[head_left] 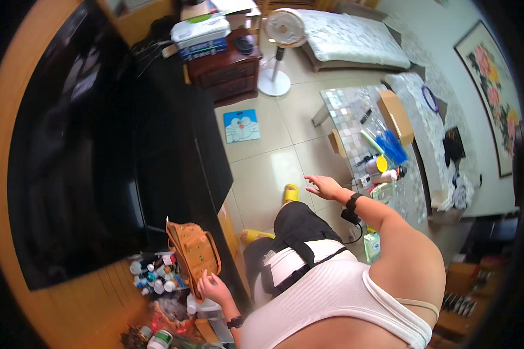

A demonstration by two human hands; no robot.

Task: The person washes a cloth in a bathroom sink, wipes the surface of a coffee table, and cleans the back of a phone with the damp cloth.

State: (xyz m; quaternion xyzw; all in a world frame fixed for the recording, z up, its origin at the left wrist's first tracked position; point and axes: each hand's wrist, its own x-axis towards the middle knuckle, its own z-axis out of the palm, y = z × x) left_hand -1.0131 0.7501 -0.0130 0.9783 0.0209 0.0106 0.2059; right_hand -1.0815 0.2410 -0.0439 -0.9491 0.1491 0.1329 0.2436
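At the lower left, a tan handbag [193,256] with a looped handle sits tilted over the dark cabinet top. My left hand [214,289] is at the bag's near end, its fingers bent against the edge; part of the grip is hidden. Out to the right, my right hand [324,187] hangs in the air above the floor with fingers stretched and nothing in them. A dark band circles each wrist. Close beside the bag lies a cluster of small bottles [159,273].
A long black cabinet [174,134] runs along the left, below a large dark screen [64,151]. On the right stands a checkered table [346,110] with a cardboard box [396,116] and jars. Ahead are a white fan [284,29] and a blue floor scale [241,126].
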